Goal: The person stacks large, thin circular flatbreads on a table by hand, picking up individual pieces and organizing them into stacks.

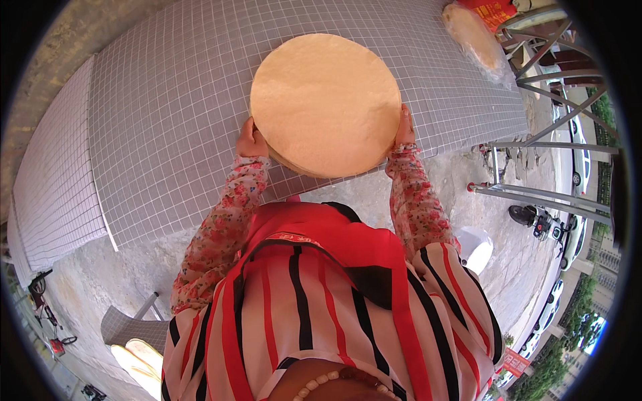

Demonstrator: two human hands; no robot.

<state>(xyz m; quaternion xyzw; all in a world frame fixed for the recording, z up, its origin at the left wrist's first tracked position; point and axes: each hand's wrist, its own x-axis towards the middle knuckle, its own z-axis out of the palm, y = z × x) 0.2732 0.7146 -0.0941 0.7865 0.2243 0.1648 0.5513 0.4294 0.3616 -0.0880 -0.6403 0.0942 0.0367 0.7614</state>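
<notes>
- Head view: a stack of thin round flatbreads [326, 103], pale tan and disc-shaped, is lying on a grey mesh drying rack [167, 107] with a fine white grid, just ahead of the person's chest.
- The left hand [251, 140] is pressing against the stack's lower left rim, fingers curled in at the edge; it is gripping the side of the stack rather than spreading flat.
- The right hand [405, 128] is clasping the opposite rim on the right, fingers upright along the edge, so the stack is sitting squarely between the two hands.
- Both forearms, in sheer floral sleeves [224, 230], are reaching up from the lower part of the picture over a red and black striped top [321, 314].
- The near edge of the stack is hanging close to the near edge of the rack, which is running slantwise below the hands; beyond that edge bare stone pavement [508, 247] is showing.
- To the left and above the stack the mesh is stretching wide, giving plenty of room on that side.
- Far up on the right, well apart from the hands, a second round flatbread [472, 35] is lying on the same rack near its far corner.
- A grey metal frame [545, 80] is standing past the rack's right edge, narrowing the room there.
- At lower left a woven grey chair [130, 329] is standing on the pavement, well apart from the hands.
</notes>
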